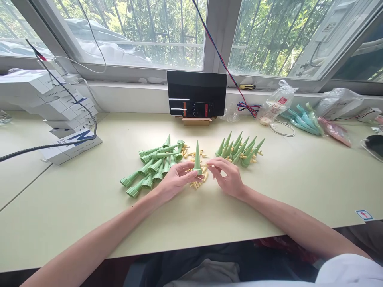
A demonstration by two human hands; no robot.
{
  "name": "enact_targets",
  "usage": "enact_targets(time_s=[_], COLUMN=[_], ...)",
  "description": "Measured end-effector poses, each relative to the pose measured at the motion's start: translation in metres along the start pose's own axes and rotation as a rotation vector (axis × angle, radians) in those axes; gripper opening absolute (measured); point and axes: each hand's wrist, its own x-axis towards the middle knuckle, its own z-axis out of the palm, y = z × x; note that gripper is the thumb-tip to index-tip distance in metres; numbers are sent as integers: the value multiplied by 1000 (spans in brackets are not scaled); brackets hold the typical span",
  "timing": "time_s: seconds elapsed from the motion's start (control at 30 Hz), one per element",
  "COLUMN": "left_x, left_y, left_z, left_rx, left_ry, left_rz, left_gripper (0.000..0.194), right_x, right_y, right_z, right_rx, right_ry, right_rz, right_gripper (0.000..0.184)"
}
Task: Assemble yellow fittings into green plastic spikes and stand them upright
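My left hand (179, 177) is closed around the base of a green plastic spike (197, 157), which stands upright with its point up. Close to the spike's right side, my right hand (227, 175) has its thumb and fingertips pinched together; whatever they hold is too small to make out. Beneath and between the hands lies a scatter of small yellow valve pieces (197, 185). To the left is a heap of green spikes (155, 165) lying on their sides, open ends mostly towards me. Several more spikes (239, 149), points up with yellow pieces at their bases, are grouped at the right.
A phone (197, 109) showing a timer leans against a dark tablet (196, 85) at the back. White boxes (70, 107) are stacked at left, with a black cable (44, 147) across them. Plastic bags (277, 103) and coloured packets (305, 119) lie at back right.
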Motion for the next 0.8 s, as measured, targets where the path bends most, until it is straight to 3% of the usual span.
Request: enact_targets(time_s=[0.17,0.53,0.8], left_x=[0,-3,-3], left_y=[-1,2,-3], left_z=[-1,1,1], left_rx=[51,236,366], left_ry=[-21,58,88], left_rz=[19,58,189], left_gripper=[30,31,31], right_x=[-1,0,0], right_y=[2,4,7], right_z=[0,-1,-1], right_rx=[-22,-56,-35], right_ry=[-12,-3,-27], right_rz=[-7,30,60], right_gripper=[15,15,17])
